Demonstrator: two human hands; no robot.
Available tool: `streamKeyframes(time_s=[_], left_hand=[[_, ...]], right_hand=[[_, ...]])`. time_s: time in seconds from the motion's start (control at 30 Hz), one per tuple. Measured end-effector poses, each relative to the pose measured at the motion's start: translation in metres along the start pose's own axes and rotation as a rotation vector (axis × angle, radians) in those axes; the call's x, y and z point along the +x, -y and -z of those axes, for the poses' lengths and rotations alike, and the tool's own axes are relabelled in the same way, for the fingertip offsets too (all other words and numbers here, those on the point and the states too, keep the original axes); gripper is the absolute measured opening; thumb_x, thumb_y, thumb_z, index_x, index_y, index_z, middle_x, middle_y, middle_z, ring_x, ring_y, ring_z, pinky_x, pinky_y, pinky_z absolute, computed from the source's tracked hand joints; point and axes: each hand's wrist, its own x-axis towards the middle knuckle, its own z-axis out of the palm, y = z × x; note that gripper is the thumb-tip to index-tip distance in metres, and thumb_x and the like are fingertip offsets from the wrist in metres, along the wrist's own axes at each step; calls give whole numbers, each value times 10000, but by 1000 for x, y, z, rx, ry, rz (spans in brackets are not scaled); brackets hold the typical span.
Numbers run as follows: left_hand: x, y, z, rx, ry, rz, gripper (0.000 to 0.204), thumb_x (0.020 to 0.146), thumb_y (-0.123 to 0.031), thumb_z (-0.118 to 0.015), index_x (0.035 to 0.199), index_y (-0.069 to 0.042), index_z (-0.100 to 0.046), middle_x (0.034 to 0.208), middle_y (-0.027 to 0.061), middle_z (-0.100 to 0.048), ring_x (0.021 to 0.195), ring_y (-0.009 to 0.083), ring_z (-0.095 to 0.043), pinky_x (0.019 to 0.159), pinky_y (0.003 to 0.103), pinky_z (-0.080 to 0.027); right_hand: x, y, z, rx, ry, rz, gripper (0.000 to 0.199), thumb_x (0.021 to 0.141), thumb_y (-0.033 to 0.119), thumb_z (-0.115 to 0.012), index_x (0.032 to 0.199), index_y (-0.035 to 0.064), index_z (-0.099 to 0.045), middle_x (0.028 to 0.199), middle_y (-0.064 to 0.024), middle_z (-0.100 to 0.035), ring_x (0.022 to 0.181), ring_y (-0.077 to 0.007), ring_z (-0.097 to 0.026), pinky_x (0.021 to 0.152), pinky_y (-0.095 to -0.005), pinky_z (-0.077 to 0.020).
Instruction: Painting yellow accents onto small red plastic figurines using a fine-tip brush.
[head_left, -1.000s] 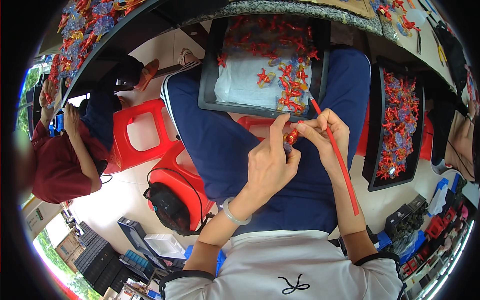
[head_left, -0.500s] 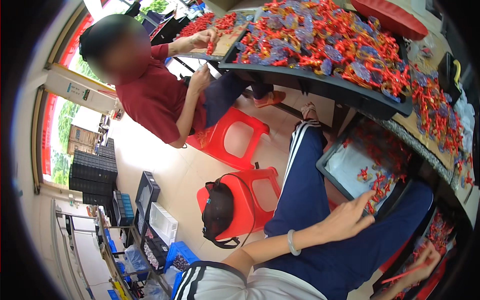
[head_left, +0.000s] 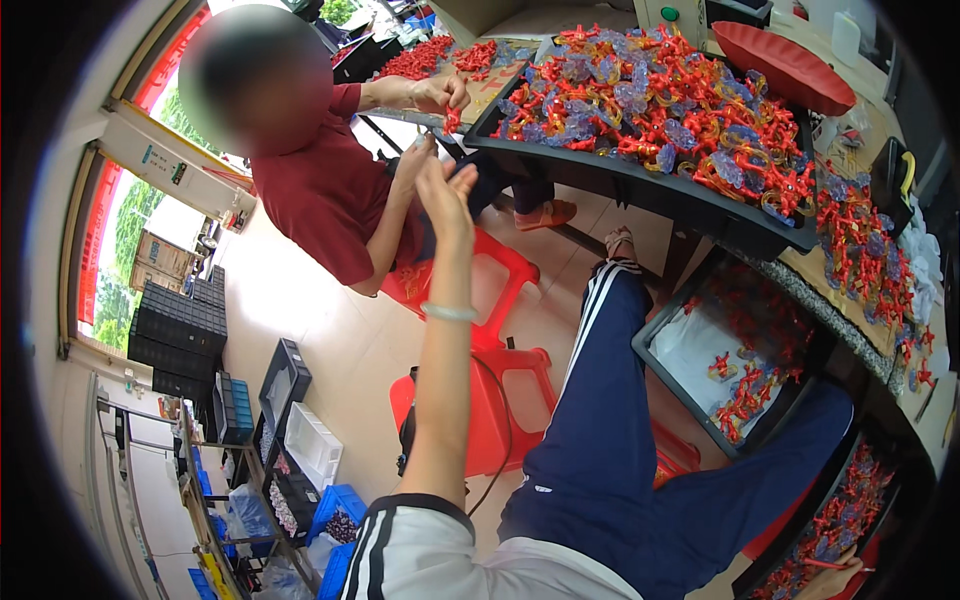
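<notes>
My left hand [head_left: 447, 202] is raised in front of me at the end of an outstretched arm, fingers extended and holding nothing. In the picture it overlaps the lower hand of a person in a dark red shirt; I cannot tell whether they touch. My right hand [head_left: 832, 582], partly cut off at the lower right, is closed on a thin red stick [head_left: 838, 567]. Beside it is a dark tray [head_left: 757, 577] of small red and purple pieces. A pale-lined tray [head_left: 690, 345] by my knees holds a few red and yellow pieces.
A large black tray [head_left: 640, 173] heaped with red, purple and yellow pieces stands on the table. The seated person [head_left: 320, 200] holds a small red piece [head_left: 453, 118]. Red stools [head_left: 520, 375] stand at my left; a red oval dish [head_left: 785, 65] is at the back.
My left hand has swung from above the pale-lined tray up and left toward the seated person. My right hand has moved lower, with the red stick still in it.
</notes>
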Motion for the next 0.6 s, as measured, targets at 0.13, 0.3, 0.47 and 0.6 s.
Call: streamKeyframes(time_s=[0.13, 0.3, 0.47, 0.6], left_hand=[[42, -22, -11, 31, 227, 145, 324, 960, -196, -504, 1179, 40, -471, 1037, 153, -517, 780, 253, -609, 718, 358, -560], [33, -22, -9, 15, 199, 157, 277, 921, -50, -558, 1158, 76, -491, 977, 121, -542, 824, 216, -584, 798, 372, -557], [-2, -37, -9, 44, 183, 96, 300, 896, 15, -580, 1165, 91, -471, 989, 127, -543, 831, 196, -595, 819, 381, -562], [-70, -29, -20, 100, 116, -21, 223, 883, 3, -607, 1067, 64, -497, 934, 106, -588, 787, 192, -647, 755, 293, -542]], right_hand=[[10, 23, 9, 81, -82, 31, 358, 886, 343, -663, 736, 46, -532, 635, -153, -575, 568, -356, -577, 524, -434, -451], [26, 61, 27, 140, -172, 105, 320, 886, 293, -669, 731, 41, -547, 645, -145, -584, 567, -335, -581, 529, -412, -461], [29, 90, 53, 213, -214, 102, 201, 897, 203, -615, 807, 28, -575, 720, -131, -596, 646, -322, -583, 601, -418, -469], [9, 99, 50, 444, -13, 9, 200, 989, 56, -472, 807, -29, -476, 1087, -159, -639, 1008, -185, -606, 914, -281, -493]])
